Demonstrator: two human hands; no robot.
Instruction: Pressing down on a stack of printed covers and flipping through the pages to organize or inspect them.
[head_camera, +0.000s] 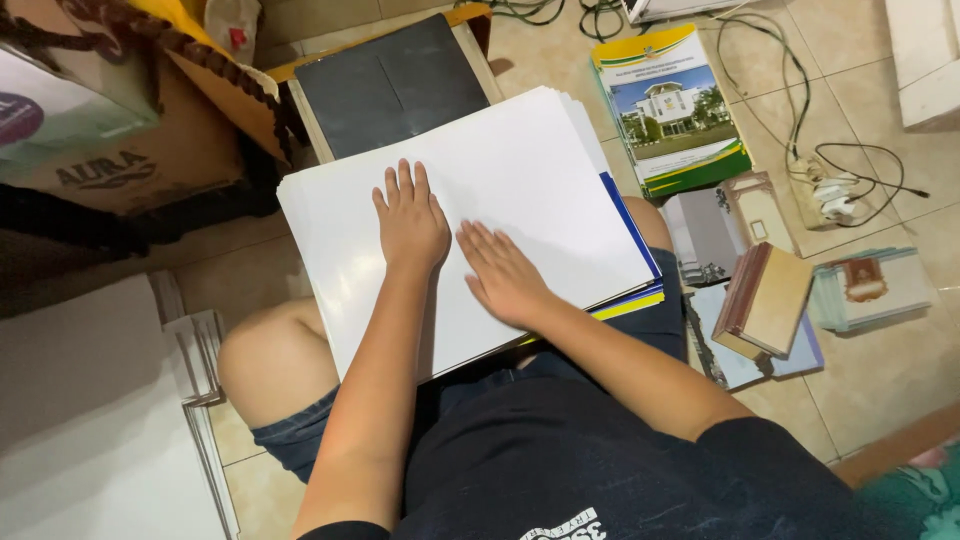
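Over tiled floor, left hand (410, 222) and right hand (503, 275) press flat, fingers spread, gripping nothing, atop white paper stack (520, 170).

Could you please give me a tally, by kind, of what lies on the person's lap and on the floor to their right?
White sheet stack under left hand and right hand: 1
Green-yellow booklet stack: 1
Brown book: 1
Power strip: 1
Total: 4

Warm indoor light, bright glare on white paper stack (480, 220), corners dim.
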